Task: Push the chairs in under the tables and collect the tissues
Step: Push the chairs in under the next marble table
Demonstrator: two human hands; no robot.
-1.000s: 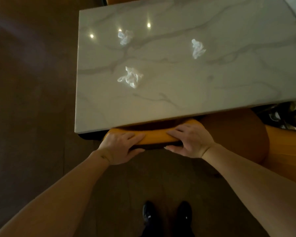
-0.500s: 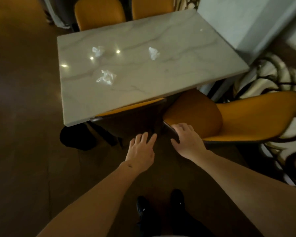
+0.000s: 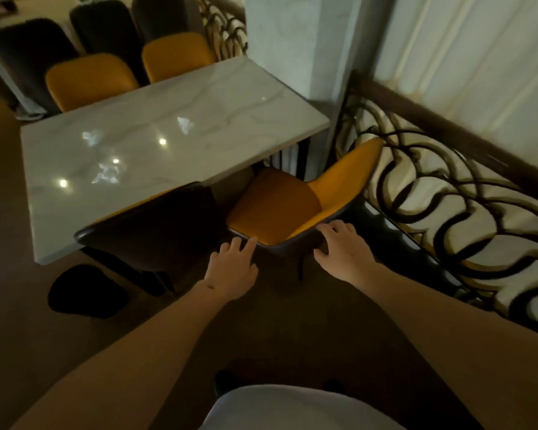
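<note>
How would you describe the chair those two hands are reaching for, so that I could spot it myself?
Start at the marble table and go to its near right corner, by the curly railing. The turned chair stands there, its orange seat in full view. Unlike the dark-backed chair pushed in beside it, it sits skewed, backrest towards the railing.

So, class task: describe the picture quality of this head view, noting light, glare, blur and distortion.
Head view: dim and warm-toned. Bright ceiling-light reflections glare off the marble table. The three tissues are smeared by motion blur. The wide-angle lens bows the railing and table edges. The floor under the pushed-in chair lies in deep shadow, while the turned-out chair stays legible.
</note>
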